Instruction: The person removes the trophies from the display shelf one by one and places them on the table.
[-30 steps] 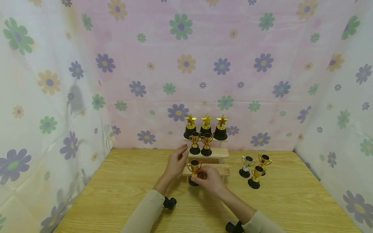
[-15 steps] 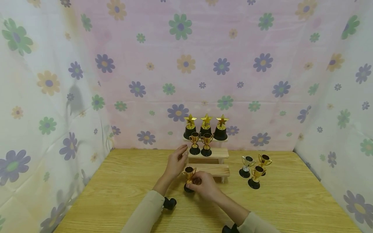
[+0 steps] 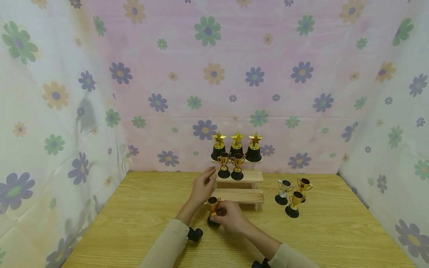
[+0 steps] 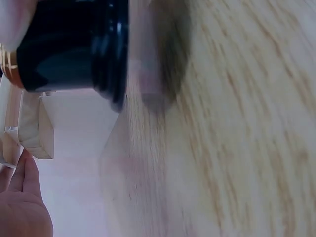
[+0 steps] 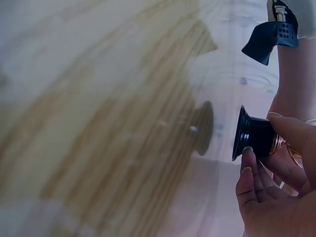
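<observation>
My right hand (image 3: 232,219) pinches a small gold trophy cup (image 3: 212,203) low on its stem and black base, in front of a stepped wooden stand (image 3: 246,195). In the right wrist view, a gap shows between the cup's black base (image 5: 256,134) and the table; thumb and fingers close on it from both sides. My left hand (image 3: 202,187) stays at the stand's left side with fingers extended; in the left wrist view its fingertips meet the end of a wooden shelf (image 4: 37,129). Two gold cups (image 3: 237,163) stand on the middle step, and three star trophies (image 3: 253,147) on the top one.
On the table (image 3: 151,208) to the right stand a silver cup (image 3: 284,189) and two gold cups (image 3: 296,201), close together. Flower-patterned cloth (image 3: 214,100) hangs behind and on both sides. Black wrist cameras (image 3: 195,234) stick out from the sleeves.
My right hand has lifted the gold cup away from the bottom step, moving it toward me and left. The left hand keeps its place, and the other trophies have not moved.
</observation>
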{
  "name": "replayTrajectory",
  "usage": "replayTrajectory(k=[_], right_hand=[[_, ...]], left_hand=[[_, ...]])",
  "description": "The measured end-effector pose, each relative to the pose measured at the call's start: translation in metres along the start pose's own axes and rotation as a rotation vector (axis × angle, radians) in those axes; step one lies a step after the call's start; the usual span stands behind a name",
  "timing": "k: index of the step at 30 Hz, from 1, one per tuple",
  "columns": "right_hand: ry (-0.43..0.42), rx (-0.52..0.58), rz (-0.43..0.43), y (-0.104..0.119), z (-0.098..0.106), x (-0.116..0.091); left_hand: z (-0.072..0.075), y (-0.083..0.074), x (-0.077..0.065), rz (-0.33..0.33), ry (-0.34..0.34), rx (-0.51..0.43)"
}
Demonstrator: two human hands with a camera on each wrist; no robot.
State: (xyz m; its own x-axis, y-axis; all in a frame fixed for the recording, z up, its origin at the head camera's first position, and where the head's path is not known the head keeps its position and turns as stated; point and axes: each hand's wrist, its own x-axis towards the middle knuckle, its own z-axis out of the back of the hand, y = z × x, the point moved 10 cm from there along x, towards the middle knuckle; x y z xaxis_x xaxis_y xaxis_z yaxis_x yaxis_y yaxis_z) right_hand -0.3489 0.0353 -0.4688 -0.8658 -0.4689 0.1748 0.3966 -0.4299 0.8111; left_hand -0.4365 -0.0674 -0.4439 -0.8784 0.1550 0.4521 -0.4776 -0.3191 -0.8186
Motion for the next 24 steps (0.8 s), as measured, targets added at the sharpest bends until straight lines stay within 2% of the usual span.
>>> replayTrajectory(k=[9,17,24], right_hand=[[0.010,-0.010,0.013,0.0044,-0.0050,-0.0011],[0.039,0.001,-0.023,0.0002,-0.0093,-0.0032],[0.049,0.004,-0.024,0.0013,-0.0099,-0.0028]], left_hand=[[0.0001,-0.0007,0.0006,-0.019,-0.006,-0.015],[-0.0009,-0.0019,0.0001,-0.018,0.004,-0.008],[0.0021,-0.0068,-0.0012,-0.053,-0.024,0.000]])
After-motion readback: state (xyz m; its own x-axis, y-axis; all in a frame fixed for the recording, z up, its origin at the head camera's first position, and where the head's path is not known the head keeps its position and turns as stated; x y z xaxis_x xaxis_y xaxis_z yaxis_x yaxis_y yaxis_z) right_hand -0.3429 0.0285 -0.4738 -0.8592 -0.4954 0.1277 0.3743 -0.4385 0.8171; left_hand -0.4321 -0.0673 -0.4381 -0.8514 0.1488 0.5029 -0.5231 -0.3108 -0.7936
